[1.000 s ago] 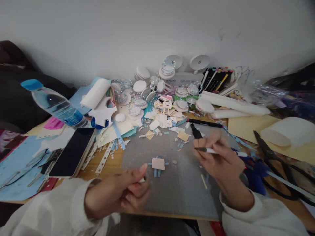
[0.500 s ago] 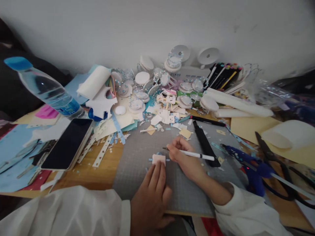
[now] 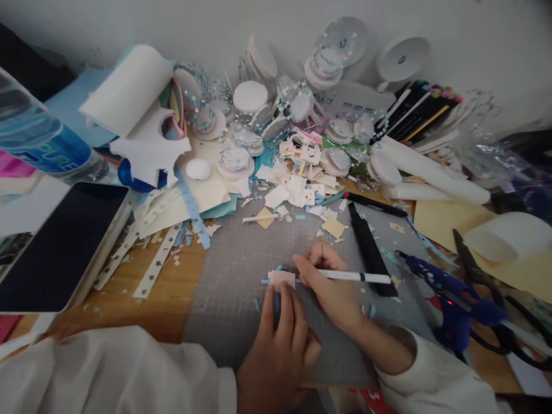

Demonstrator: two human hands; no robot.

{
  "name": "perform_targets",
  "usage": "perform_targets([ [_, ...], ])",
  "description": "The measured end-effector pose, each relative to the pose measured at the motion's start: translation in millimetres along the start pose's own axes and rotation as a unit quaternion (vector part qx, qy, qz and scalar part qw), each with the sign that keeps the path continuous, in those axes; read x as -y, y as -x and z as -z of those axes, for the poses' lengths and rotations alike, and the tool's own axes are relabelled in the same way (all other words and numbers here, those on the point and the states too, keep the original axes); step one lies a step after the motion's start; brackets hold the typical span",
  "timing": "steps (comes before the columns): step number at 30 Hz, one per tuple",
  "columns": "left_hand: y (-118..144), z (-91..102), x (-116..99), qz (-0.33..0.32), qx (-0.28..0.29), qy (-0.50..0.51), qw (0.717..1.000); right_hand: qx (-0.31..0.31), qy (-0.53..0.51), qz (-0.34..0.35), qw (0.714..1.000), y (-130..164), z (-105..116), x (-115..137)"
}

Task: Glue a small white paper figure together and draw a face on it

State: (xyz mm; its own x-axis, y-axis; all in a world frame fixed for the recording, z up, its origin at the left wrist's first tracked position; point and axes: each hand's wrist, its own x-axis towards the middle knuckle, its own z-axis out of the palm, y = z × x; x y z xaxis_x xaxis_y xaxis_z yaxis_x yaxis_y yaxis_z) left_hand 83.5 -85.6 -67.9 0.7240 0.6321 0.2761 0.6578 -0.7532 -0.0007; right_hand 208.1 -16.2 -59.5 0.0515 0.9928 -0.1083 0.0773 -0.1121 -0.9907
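Note:
My left hand (image 3: 280, 348) lies with its fingers stretched out, the fingertips pressing a small pale pink-white paper piece (image 3: 282, 278) onto the grey cutting mat (image 3: 228, 322). Thin blue strips stick out from the sides of this piece. My right hand (image 3: 330, 287) is closed around a slim white pen (image 3: 351, 276), whose dark tip end points left and sits right at the paper piece's upper right corner. Whether the tip touches the paper I cannot tell. Beyond my hands is a pile of small paper figures (image 3: 302, 184), some with drawn faces.
On the left are a phone (image 3: 64, 247) and a water bottle (image 3: 52, 141). A black knife-like tool (image 3: 368, 247), a blue glue gun (image 3: 452, 305) and black scissors (image 3: 483, 282) lie to the right. White discs (image 3: 250, 96), paper rolls (image 3: 129, 86) and markers (image 3: 425, 112) crowd the back by the wall.
The pen's tip has come down from above the paper piece to its upper right corner. The left fingers stay on the paper. The camera view has shifted closer and lower.

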Motion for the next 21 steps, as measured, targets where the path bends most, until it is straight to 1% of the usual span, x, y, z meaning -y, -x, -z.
perform_targets([
  [3, -0.7, -3.2, 0.3, -0.001, -0.031, -0.009, 0.999, 0.005, 0.034, 0.025, 0.999, 2.6, -1.4, -1.1],
  [6, -1.8, -6.6, 0.4, 0.002, -0.06, -0.019, 0.998, 0.031, 0.054, 0.055, 0.997, 5.7, -0.7, -4.6],
  [9, -2.4, -8.4, 0.7, 0.002, -0.078, -0.008, 0.997, 0.057, 0.082, 0.071, 0.992, 8.2, 1.0, -5.4],
  [13, -2.3, -7.9, 1.8, -0.004, -0.07, -0.007, 0.997, 0.048, 0.128, 0.085, 0.987, 8.7, 0.5, -1.7],
  [17, -2.4, -7.5, 2.5, -0.01, -0.063, -0.014, 0.998, 0.033, 0.137, 0.093, 0.986, 8.6, -3.1, 1.0],
  [21, -2.6, -7.9, 2.1, -0.01, -0.065, -0.02, 0.998, 0.032, 0.156, 0.097, 0.983, 8.9, -4.0, 1.7],
])
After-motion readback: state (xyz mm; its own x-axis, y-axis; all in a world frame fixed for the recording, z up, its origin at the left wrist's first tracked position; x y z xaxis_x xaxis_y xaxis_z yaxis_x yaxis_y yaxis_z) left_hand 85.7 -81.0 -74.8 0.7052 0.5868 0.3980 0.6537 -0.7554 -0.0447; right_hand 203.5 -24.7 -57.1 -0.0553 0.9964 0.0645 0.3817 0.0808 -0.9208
